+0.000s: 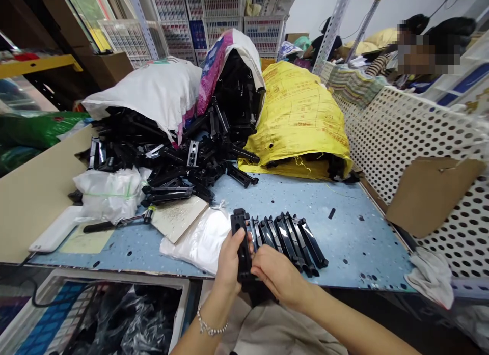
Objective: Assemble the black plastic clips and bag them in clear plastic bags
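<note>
My left hand (229,255) is closed around a long black plastic part (240,225), held upright over the table's front edge with the thumb on its face. My right hand (280,273) has its fingers curled against the right side of that part, low down; what they pinch is hidden. Just beyond my right hand, several similar black parts (284,238) lie side by side in a slanting row. Left of my left hand lies a stack of white plastic bags (198,240). A loose heap of black parts (179,171) spreads farther back.
A white sack (148,90), a pink-and-white sack (242,42) and a yellow sack (301,115) stand at the back. A hammer (114,223) and a beige board (179,217) lie left. A perforated white panel (420,131) borders the right; a crate (183,299) sits below left.
</note>
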A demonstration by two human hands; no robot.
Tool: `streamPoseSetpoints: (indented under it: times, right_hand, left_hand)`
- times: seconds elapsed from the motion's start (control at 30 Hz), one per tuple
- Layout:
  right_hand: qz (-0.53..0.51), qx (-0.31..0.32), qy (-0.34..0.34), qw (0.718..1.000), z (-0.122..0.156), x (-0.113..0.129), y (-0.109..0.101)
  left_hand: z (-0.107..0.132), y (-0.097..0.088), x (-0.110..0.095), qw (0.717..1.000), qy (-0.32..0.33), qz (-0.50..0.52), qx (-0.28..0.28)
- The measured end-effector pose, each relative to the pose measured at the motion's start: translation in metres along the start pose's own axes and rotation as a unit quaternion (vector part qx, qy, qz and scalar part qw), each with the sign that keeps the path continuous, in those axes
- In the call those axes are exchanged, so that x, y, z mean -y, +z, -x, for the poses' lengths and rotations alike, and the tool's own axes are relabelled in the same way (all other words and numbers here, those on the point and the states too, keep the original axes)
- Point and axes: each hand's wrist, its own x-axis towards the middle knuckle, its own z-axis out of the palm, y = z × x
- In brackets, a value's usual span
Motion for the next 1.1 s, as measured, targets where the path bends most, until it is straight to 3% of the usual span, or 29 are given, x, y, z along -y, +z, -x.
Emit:
streamPoseSetpoints:
  times: [0.17,0.33,0.4,0.5,0.6,0.7,0.77,0.83,0.9,0.97,1.03,1.1]
  right_hand:
    - [-0.088,-0.001,0.051,0.995,0.012,-0.001,0.006]
    - [-0.08,0.004,0.172,0.982,0.02,-0.001,0.012]
    - [-0.037,0.0,0.186,0.982,0.022,-0.015,0.007]
    - [0.134,-0.056,0.209,0.967,0.034,-0.05,-0.01]
    - [0.259,-0.051,0.254,0.93,0.051,-0.084,-0.028]
    - [0.28,-0.047,0.279,0.917,0.059,-0.092,-0.041]
    - [0.26,-0.059,0.254,0.93,0.055,-0.079,-0.046]
    - [0.213,-0.02,0.164,0.963,0.045,-0.057,-0.049]
    - [0.157,0.062,0.047,0.984,0.033,-0.035,-0.049]
    - [0.11,0.121,-0.022,0.986,0.025,-0.021,-0.048]
    - [0.074,0.128,-0.019,0.989,0.023,-0.018,-0.047]
    - [0.042,0.095,0.032,0.994,0.024,-0.024,-0.045]
  left_hand:
    - [0.002,0.0,0.011,0.999,-0.039,0.018,-0.005]
    - [-0.001,-0.009,0.021,0.994,0.064,-0.074,-0.041]
    - [-0.01,-0.018,0.026,0.985,0.083,-0.142,-0.05]
    - [-0.032,-0.029,0.033,0.977,0.061,-0.189,-0.081]
    - [-0.052,-0.032,0.035,0.982,0.02,-0.169,-0.081]
    - [-0.055,-0.032,0.027,0.992,-0.018,-0.113,-0.053]
    - [-0.046,-0.032,0.017,0.993,-0.061,-0.096,-0.009]
    - [-0.029,-0.032,0.009,0.976,-0.157,-0.125,0.087]
    - [-0.011,-0.031,0.004,0.926,-0.275,-0.158,0.205]
    - [0.002,-0.03,0.0,0.878,-0.353,-0.16,0.282]
    - [0.007,-0.033,-0.003,0.876,-0.339,-0.177,0.292]
    - [0.004,-0.044,-0.007,0.922,-0.193,-0.268,0.203]
